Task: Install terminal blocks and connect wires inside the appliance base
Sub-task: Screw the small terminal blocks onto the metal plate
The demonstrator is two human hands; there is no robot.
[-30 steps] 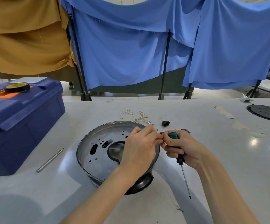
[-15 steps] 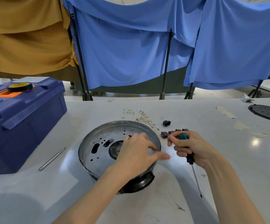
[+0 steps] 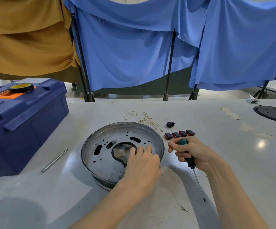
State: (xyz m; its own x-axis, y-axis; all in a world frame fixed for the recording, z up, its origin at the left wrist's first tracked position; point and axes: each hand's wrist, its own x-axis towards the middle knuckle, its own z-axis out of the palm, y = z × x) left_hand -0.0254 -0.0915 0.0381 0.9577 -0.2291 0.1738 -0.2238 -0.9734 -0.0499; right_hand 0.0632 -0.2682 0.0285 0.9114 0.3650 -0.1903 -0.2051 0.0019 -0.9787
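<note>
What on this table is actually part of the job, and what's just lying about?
Part of the job: appliance base with left hand in it, screwdriver in right hand, terminal blocks, wires.
Lying about: blue toolbox, tape roll, metal rod, black disc.

four terminal blocks [image 3: 176, 134], one black plug [image 3: 170, 124], one appliance base [image 3: 101, 164], one screwdriver [image 3: 190, 163] and one toolbox [image 3: 23, 123].

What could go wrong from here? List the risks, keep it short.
1. The left hand has its fingers at the cut edge of the central opening in the metal base; bare sheet metal might nick them.
2. The right hand grips the screwdriver, shaft pointing back beside the forearm; a quick move could jab or snag.
3. The terminal blocks sit loose beside that hand; a nudge might scatter them.
</note>
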